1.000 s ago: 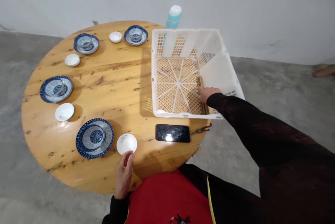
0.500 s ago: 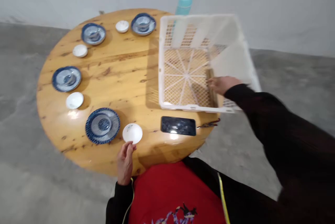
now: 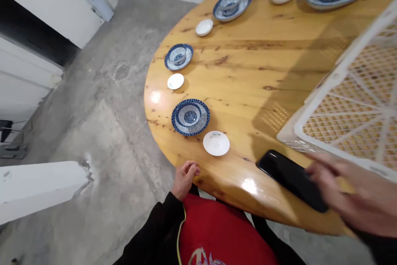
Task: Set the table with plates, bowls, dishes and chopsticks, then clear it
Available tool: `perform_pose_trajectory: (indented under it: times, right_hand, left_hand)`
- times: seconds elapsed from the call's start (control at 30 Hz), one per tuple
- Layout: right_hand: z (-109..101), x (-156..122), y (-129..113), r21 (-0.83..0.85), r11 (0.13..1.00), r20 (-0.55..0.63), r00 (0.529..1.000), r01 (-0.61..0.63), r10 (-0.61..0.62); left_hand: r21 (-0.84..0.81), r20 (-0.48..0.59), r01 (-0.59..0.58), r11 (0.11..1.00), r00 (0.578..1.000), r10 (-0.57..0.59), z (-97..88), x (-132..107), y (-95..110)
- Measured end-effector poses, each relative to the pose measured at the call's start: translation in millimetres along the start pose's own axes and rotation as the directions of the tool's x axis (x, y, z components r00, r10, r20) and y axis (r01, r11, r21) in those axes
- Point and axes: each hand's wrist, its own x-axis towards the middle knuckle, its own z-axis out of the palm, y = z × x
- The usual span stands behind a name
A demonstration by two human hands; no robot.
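Observation:
My left hand (image 3: 186,179) rests at the table's near edge, fingers curled in and nothing visible in them. Closest to it are a white bowl (image 3: 216,143) and a blue-and-white bowl (image 3: 190,116) set on a blue-rimmed plate (image 3: 206,125). My right hand (image 3: 336,184), smeared by motion, is closed over the right end of a black phone (image 3: 287,176), beside the basket's near rim. Pale wooden chopsticks (image 3: 346,185) show in part within its grip; their ends are hidden.
The white plastic basket (image 3: 305,130) occupies the table's right side. Along the far rim of the round wooden table (image 3: 248,83) stand several blue-and-white plates with bowls (image 3: 179,57) and small white dishes (image 3: 175,81). A white pillar (image 3: 43,184) lies left, across the concrete floor.
My right hand has come out of the basket, toward me and over the phone, holding chopsticks. My left hand has drawn back from the white bowl and curled. The view has swung left.

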Motion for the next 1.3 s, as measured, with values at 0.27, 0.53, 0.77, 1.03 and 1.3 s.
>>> perform_pose_trajectory:
  times: [0.27,0.53,0.77,1.03,1.3]
  right_hand:
    - [113.6,-118.0,-134.1,0.399,0.793,0.292,0.884,-0.460,0.366]
    - [195.6,-102.2,-227.8,0.437,0.696,0.385,0.818,-0.570,0.428]
    - [260.7,-48.5,-302.5,0.391,0.834,0.431,0.878,-0.391,0.210]
    - [316.3,12.8,-379.6,0.321,0.942,0.565,0.819,-0.100,-0.106]
    - [390.0,126.7,-418.4,0.217,0.972,0.596,0.801,-0.091,-0.058]
  left_hand:
    - [-0.018,0.059,0.012,1.000,0.998,-0.011,-44.8,5.9,-22.2]
    - [-0.069,0.012,-0.040,0.997,0.999,0.041,-168.5,15.5,-36.7]
    - [-0.038,-0.179,-0.087,0.995,0.981,0.079,-289.2,19.3,-50.9]
    - [-0.030,-0.196,-0.070,0.997,0.979,0.063,-341.1,52.3,-60.0]
    - [0.024,-0.203,0.041,0.999,0.978,-0.035,-414.3,157.1,-25.8]
